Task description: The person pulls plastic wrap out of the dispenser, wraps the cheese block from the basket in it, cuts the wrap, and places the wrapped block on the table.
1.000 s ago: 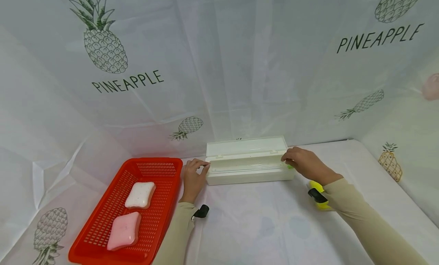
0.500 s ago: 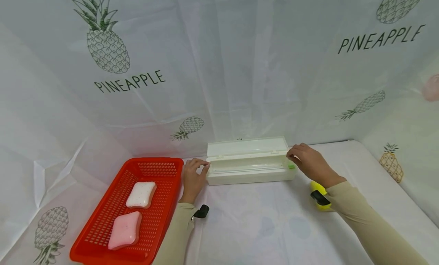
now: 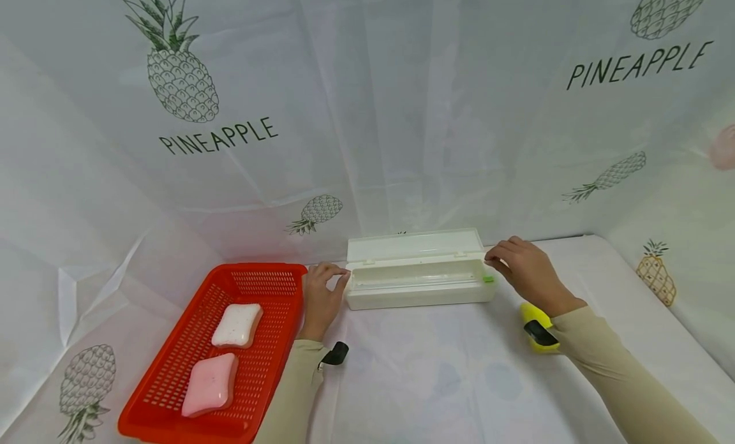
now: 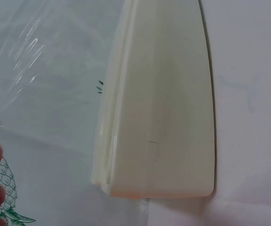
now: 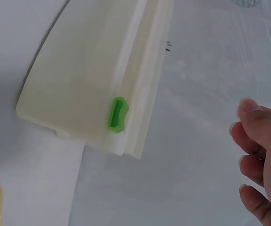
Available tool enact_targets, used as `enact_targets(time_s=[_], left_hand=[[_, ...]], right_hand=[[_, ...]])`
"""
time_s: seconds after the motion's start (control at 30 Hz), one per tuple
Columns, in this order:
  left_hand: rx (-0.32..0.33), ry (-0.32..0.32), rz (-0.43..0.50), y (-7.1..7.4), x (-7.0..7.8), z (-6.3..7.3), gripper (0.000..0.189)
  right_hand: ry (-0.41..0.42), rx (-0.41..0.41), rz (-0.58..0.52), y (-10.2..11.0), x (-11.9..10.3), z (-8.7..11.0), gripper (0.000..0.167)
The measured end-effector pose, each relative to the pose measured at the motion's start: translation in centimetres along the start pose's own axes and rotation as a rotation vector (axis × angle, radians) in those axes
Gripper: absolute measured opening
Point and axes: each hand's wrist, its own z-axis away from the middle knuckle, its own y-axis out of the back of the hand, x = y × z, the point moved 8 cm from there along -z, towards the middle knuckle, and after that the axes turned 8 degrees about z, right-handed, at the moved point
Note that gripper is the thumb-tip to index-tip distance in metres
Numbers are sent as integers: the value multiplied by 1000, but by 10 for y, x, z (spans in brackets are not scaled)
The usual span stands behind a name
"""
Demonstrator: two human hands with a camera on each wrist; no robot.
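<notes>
A long white cling film box (image 3: 419, 297) stands against the back curtain, its lid (image 3: 415, 245) raised at the rear. A green slide cutter (image 5: 118, 114) sits at the right end of its edge. My left hand (image 3: 323, 297) is by the box's left end, thumb and fingertips together, pinching clear cling film (image 4: 27, 56) whose glints show in the left wrist view. My right hand (image 3: 531, 275) is raised just past the right end, thumb against a curled forefinger, apparently gripping the film's other side. The film is barely visible in the head view.
A red perforated basket (image 3: 284, 358) on the left holds a white sponge (image 3: 237, 325) and a pink sponge (image 3: 210, 384). A yellow sponge (image 3: 540, 329) lies under my right wrist, partly hidden. A pineapple-print curtain (image 3: 402, 112) rises behind the box.
My right hand has shifted right, off the box's right end, uncovering the green slide cutter. My left hand has barely moved, and the box has stayed in place.
</notes>
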Motion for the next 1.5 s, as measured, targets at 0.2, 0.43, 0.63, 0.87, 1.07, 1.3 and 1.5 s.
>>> enact_targets(time_s=[0.2, 0.43, 0.63, 0.87, 1.07, 1.3, 1.5], left_hand=[[20, -64, 13, 4, 5, -4, 5], [40, -103, 14, 9, 10, -6, 6], [40, -93, 11, 12, 16, -5, 5], [38, -93, 6, 13, 20, -8, 5], [48, -107, 16, 17, 25, -10, 6], [52, -116, 21, 20, 28, -13, 8], [72, -166, 18, 24, 34, -15, 8]], right_hand=[[-9, 40, -1, 7, 2, -1, 25], [8, 78, -3, 14, 1, -2, 19], [1, 82, 12, 19, -1, -2, 16], [-34, 53, 23, 23, -1, -4, 25], [-34, 63, 23, 29, -2, -7, 25], [-25, 85, 24, 36, -2, -9, 25], [-17, 104, 26, 41, -2, -11, 25]])
